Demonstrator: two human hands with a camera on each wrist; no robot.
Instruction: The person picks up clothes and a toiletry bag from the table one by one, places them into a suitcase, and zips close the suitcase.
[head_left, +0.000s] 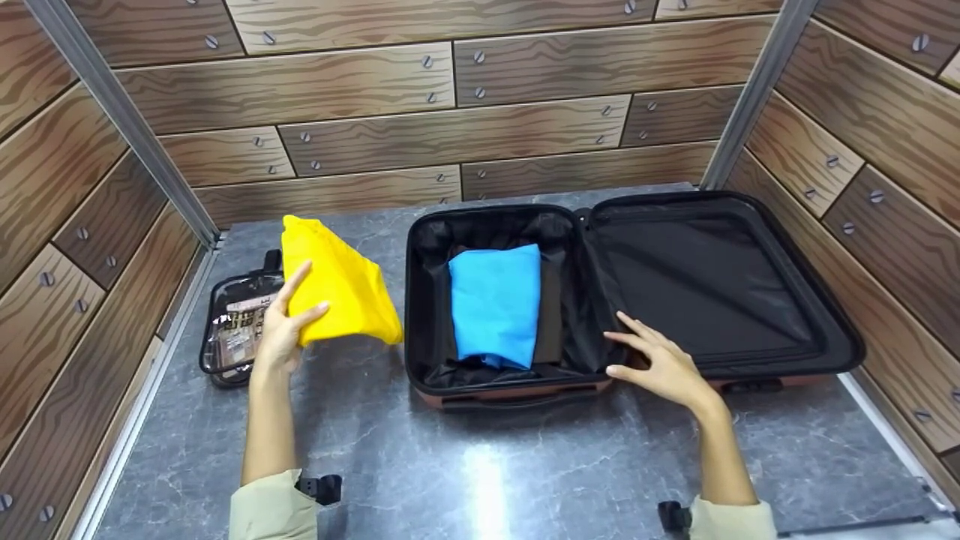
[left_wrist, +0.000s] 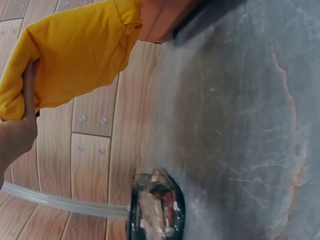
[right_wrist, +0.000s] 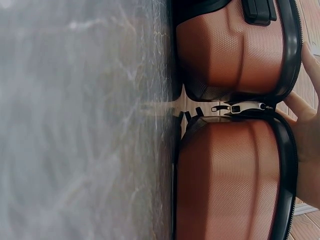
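Note:
My left hand (head_left: 280, 330) pinches a folded piece of yellow cloth (head_left: 337, 289) between thumb and fingers, holding it up left of the suitcase; the left wrist view also shows the yellow cloth (left_wrist: 80, 55) raised above the tabletop. An orange-shelled suitcase (head_left: 510, 394) with black lining lies opened out flat. In its left half sits a folded blue cloth (head_left: 495, 304), over a dark brown item (head_left: 550, 315) that is mostly covered. By the hinge side, my right hand (head_left: 664, 367) has its fingers spread at the rim, holding nothing. The right wrist view shows a zipper pull (right_wrist: 245, 107) between the halves.
A clear pouch with black trim (head_left: 244, 322) and small packets inside lies at the left, partly behind my left hand. The suitcase lid half (head_left: 705, 285) spreads to the right. Wood-patterned panels (head_left: 450, 112) wall in the grey marbled tabletop (head_left: 375, 442).

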